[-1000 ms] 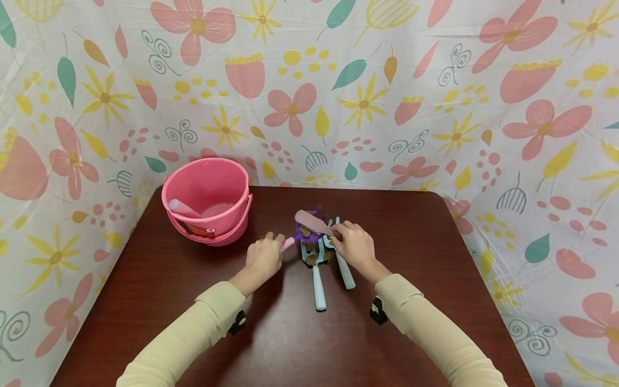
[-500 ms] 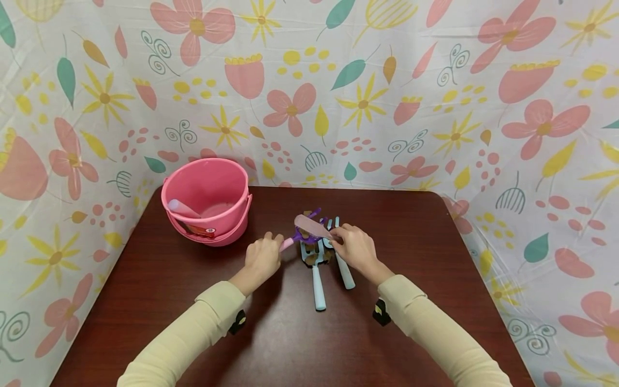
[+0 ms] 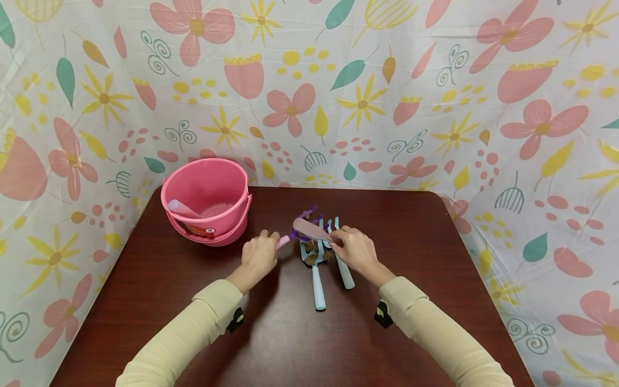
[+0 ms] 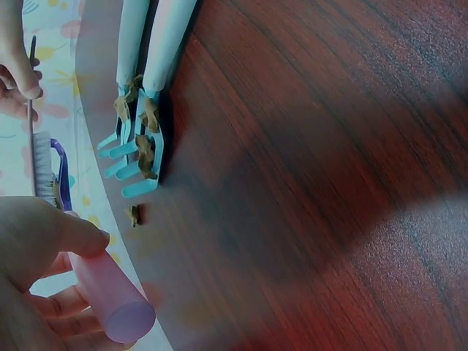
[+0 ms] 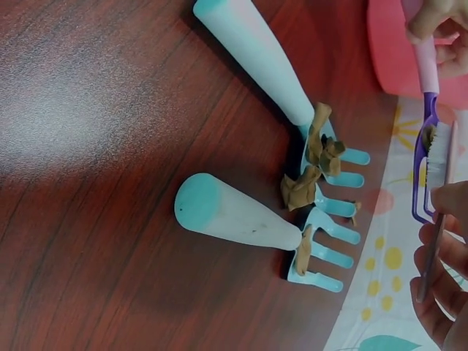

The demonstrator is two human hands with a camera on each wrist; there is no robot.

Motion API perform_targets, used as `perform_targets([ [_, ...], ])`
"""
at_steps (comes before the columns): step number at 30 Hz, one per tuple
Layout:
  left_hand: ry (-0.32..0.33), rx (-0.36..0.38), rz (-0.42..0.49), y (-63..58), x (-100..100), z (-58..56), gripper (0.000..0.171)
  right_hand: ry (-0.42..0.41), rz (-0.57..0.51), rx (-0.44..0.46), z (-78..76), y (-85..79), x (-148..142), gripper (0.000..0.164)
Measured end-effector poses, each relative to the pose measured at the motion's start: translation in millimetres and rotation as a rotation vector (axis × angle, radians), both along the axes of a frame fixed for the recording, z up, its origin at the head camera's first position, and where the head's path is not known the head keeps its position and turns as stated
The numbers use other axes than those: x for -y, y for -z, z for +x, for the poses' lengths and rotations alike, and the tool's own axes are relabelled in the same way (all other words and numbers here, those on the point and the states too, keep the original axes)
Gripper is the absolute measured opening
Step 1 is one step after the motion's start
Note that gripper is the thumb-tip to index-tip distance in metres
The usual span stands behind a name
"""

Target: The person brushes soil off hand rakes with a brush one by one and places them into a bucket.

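Note:
My left hand [image 3: 259, 253] grips the pink handle of a small purple rake [image 5: 419, 172], holding it raised off the table. My right hand [image 3: 357, 250] pinches a brush with a pinkish back [image 3: 311, 229]. Its white bristles [image 5: 437, 153] lie against the purple rake's head, where a brown bit shows. Below, two light-blue hand rakes, one on the left [image 3: 318, 287] and one on the right [image 3: 345, 273], lie side by side on the table. Brown clay-like lumps [image 5: 300, 188] lie on and around their heads. In the head view the brush covers part of the purple head.
A pink bucket [image 3: 232, 228] stands at the table's back left, its handle lowered and a pink, lilac-ended handle [image 3: 182, 208] inside. The dark wooden table [image 3: 309, 349] meets a flower-patterned cloth [image 3: 338, 134] behind. One small brown crumb [image 4: 134, 215] lies near the blue tines.
My left hand has shifted slightly left with the purple rake, whose head has turned a little. The brush has moved only slightly and stays over it.

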State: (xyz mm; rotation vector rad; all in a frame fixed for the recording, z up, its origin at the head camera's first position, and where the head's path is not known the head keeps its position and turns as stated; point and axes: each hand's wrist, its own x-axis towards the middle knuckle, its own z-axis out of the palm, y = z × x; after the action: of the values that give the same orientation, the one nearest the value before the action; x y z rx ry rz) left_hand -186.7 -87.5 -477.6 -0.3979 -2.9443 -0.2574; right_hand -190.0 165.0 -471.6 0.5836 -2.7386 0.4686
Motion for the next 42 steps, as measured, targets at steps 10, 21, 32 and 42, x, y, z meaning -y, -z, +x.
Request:
perform_targets([
  [10, -0.016, -0.020, 0.002, 1.6, 3, -1.5, 0.019, -0.015, 0.018, -0.036, 1.2, 3.3, -3, 0.017],
  [21, -0.038, 0.000, 0.007, 2.1, 7, -2.9, 0.020, -0.008, 0.029, -0.028, 4.4, 5.7, -8, 0.018],
  [32, -0.030, 0.024, 0.017, 3.3, 7, -1.4, 0.021, -0.012, 0.013, -0.111, 0.9, 3.4, -10, 0.021],
  [42, -0.011, 0.035, 0.040, -0.1, 2, 1.5, 0.022, -0.033, -0.013, -0.162, -1.6, 3.2, 2, 0.022],
])
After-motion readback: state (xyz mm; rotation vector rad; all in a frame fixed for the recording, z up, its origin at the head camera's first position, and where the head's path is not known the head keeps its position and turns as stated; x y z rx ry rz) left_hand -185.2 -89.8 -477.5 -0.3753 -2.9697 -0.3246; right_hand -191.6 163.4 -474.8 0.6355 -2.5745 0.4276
